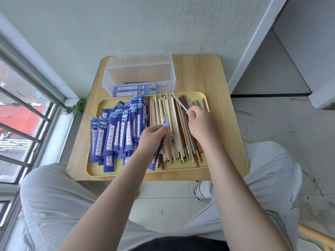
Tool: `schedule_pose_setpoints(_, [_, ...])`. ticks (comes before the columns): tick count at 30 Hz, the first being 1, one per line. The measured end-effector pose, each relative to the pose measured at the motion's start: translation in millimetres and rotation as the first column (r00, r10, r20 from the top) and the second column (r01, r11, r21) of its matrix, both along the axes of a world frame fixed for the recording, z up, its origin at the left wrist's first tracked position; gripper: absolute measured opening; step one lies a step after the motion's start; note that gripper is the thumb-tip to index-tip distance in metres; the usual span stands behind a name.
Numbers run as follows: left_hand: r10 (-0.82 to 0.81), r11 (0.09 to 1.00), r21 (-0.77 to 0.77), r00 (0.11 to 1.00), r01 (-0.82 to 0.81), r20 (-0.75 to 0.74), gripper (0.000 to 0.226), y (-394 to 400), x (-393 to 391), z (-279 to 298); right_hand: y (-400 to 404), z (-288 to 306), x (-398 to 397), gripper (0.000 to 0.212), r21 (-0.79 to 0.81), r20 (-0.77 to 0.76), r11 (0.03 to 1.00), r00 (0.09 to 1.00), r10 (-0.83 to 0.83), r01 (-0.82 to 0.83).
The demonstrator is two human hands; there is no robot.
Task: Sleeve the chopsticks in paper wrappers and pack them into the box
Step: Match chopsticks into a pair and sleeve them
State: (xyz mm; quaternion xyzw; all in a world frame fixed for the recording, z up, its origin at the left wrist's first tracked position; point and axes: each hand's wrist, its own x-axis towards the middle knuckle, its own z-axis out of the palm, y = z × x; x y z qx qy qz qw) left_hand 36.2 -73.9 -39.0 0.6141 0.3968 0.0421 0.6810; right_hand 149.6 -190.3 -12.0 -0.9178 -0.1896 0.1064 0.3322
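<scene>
My left hand (151, 137) grips a blue paper wrapper (157, 156) with a pale green chopstick tip sticking out of its top, held over the tray. My right hand (201, 124) pinches a second pale green chopstick (178, 102), its tip pointing up and left above the loose chopsticks (174, 127). Those loose chopsticks, wooden, dark red and green, lie in the right half of the yellow tray (94, 171). A heap of blue wrappers (116, 134) fills the tray's left half. The clear plastic box (139, 77) behind the tray holds a few sleeved pairs.
The tray sits on a small wooden table (226, 105) against a pale wall. The box's clear lid (139, 59) leans behind it. A barred window (27, 115) is on the left. My knees in grey trousers flank the table's near edge. A white shoe (202, 192) rests on the floor.
</scene>
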Motion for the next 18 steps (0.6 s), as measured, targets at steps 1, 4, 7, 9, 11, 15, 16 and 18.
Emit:
schedule_pose_setpoints(1, [0.010, 1.000, -0.003, 1.000, -0.010, 0.006, 0.017, 3, -2, 2, 1, 3, 1, 0.027, 0.046, -0.015, 0.999, 1.000, 0.023, -0.022])
schedule_pose_setpoints(4, [0.024, 1.000, 0.001, 1.000, -0.024, 0.020, 0.010, 11, -9, 4, 6, 10, 1, 0.017, 0.230, -0.143, 0.973, 0.989, 0.049, -0.015])
schedule_pose_setpoints(7, [0.030, 0.999, 0.023, 0.999, -0.030, 0.029, 0.006, 18, -14, 4, 8, 21, -2, 0.012, 0.551, -0.396, 0.811, 0.917, 0.046, 0.197])
schedule_pose_setpoints(9, [0.015, 1.000, 0.023, 0.999, -0.016, 0.040, 0.004, 21, -18, 5, 8, 28, -4, 0.012, 0.690, -0.521, 0.647, 0.843, 0.133, 0.325])
schedule_pose_setpoints(11, [-0.012, 1.000, 0.007, 0.999, 0.011, 0.049, 0.004, 24, -21, 5, 8, 32, -4, 0.011, 0.756, -0.562, 0.521, 0.801, 0.206, 0.397])
schedule_pose_setpoints(15, [-0.064, 0.998, -0.015, 0.995, 0.066, 0.076, 0.003, 25, -24, 9, 10, 31, -1, 0.014, 0.758, -0.547, 0.495, 0.827, 0.127, 0.425])
schedule_pose_setpoints(16, [-0.086, 0.996, -0.025, 0.993, 0.088, 0.084, 0.003, 25, -25, 11, 11, 30, 0, 0.015, 0.750, -0.548, 0.503, 0.830, 0.109, 0.429])
schedule_pose_setpoints(18, [-0.145, 0.989, -0.030, 0.985, 0.148, 0.098, 0.004, 24, -27, 15, 10, 27, 3, 0.017, 0.734, -0.554, 0.520, 0.828, 0.085, 0.437])
